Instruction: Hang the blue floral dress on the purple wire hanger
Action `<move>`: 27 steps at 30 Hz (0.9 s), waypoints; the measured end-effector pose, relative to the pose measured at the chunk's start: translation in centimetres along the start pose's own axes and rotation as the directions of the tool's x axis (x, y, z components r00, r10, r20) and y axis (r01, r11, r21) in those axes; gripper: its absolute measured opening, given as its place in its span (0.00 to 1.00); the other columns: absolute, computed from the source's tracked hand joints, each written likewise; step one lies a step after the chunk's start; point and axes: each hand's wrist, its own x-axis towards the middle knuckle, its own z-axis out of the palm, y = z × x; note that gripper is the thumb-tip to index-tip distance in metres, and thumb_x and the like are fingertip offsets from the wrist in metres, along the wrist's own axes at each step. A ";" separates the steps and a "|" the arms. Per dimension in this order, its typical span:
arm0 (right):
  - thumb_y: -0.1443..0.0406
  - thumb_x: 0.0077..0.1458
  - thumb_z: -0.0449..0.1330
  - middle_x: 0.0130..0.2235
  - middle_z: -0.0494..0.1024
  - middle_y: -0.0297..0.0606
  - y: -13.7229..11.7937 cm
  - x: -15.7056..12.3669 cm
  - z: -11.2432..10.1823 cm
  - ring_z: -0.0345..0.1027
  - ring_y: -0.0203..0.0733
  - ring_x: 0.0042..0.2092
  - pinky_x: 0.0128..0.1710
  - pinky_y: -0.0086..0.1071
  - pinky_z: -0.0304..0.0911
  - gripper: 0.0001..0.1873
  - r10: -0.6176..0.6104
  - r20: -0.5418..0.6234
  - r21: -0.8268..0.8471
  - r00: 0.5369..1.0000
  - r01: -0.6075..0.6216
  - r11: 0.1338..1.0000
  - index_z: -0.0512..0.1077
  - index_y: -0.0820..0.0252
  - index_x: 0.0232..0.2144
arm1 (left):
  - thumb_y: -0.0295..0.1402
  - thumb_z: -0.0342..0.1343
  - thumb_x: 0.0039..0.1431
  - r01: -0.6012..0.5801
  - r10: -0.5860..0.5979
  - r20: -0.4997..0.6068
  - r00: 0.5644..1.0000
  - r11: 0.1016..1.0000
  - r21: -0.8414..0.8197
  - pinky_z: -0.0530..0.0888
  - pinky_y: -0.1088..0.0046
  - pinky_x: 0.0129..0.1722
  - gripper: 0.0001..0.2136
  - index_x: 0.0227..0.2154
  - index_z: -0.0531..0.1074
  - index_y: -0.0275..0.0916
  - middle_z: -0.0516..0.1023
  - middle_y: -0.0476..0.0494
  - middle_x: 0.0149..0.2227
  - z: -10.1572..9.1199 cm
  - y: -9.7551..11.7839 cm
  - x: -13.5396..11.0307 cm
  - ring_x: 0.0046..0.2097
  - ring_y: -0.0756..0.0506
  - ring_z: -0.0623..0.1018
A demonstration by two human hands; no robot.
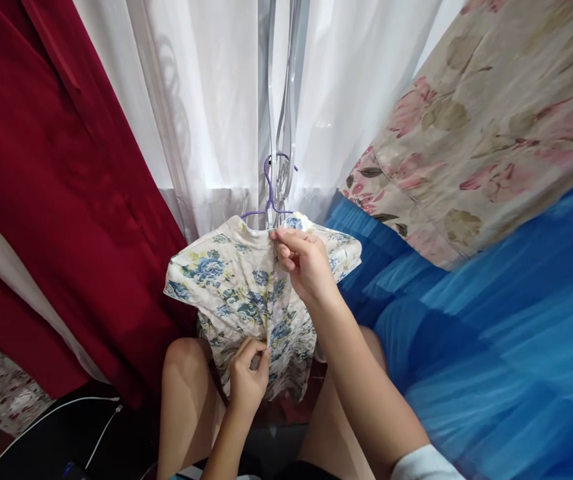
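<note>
No legible txt, nos. or signs in frame. Only candidate: sm. dark script-like mark [359, 200] on pink-flowered cloth [446, 153], R of ctr, nr cloth's lower L corner. Too sm. to read; can't tell if lettering or part of print.

Up top, the right hand [309, 263] with fingers [291, 239] pinched tight, right forearm [364, 377] slanting up leftward; below, the left hand [248, 375] pinches too, left forearm [231, 430] rising steeply beneath it.

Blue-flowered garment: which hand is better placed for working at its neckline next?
Probably the right hand: it pinches the blue-flowered garment near the neckline, while the left hand pinches lower down.
</note>
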 end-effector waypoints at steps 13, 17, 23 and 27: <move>0.56 0.57 0.64 0.16 0.61 0.25 1.4 -3.0 -0.2 0.49 0.30 0.18 0.19 0.27 0.44 0.14 -0.150 0.049 -0.217 0.987 0.157 0.963 0.69 0.57 0.26 | 0.35 0.47 0.70 -0.516 0.482 0.185 0.856 0.813 0.269 0.70 0.71 0.40 0.12 0.42 0.76 0.39 0.76 0.46 0.32 -5.8 14.7 16.3 0.36 0.47 0.76; 0.52 0.54 0.65 0.16 0.54 0.22 3.5 -1.9 -0.7 0.43 0.29 0.19 0.20 0.27 0.39 0.18 -0.151 0.035 -0.230 0.988 0.155 0.961 0.64 0.56 0.25 | 0.34 0.50 0.68 -0.515 0.541 0.008 0.841 0.795 0.321 0.69 0.74 0.36 0.11 0.34 0.74 0.37 0.75 0.48 0.28 -5.1 14.4 17.3 0.31 0.49 0.74; 0.53 0.55 0.63 0.17 0.54 0.23 6.4 -2.9 -2.8 0.41 0.29 0.20 0.21 0.29 0.36 0.19 -0.062 0.040 -0.397 0.997 0.073 0.915 0.64 0.57 0.22 | 0.39 0.51 0.67 -0.381 0.276 -0.572 0.773 0.922 -0.070 0.66 0.79 0.31 0.15 0.26 0.66 0.37 0.65 0.52 0.24 -9.3 10.9 20.6 0.28 0.53 0.68; 0.54 0.54 0.63 0.17 0.56 0.24 6.7 -5.1 -3.7 0.44 0.30 0.20 0.21 0.29 0.39 0.18 0.011 0.060 -0.431 0.998 0.016 0.902 0.64 0.57 0.22 | 0.36 0.51 0.67 -0.151 -0.269 -0.618 0.739 0.827 -0.541 0.65 0.81 0.31 0.15 0.25 0.58 0.39 0.59 0.57 0.22 -13.1 5.6 22.6 0.24 0.55 0.63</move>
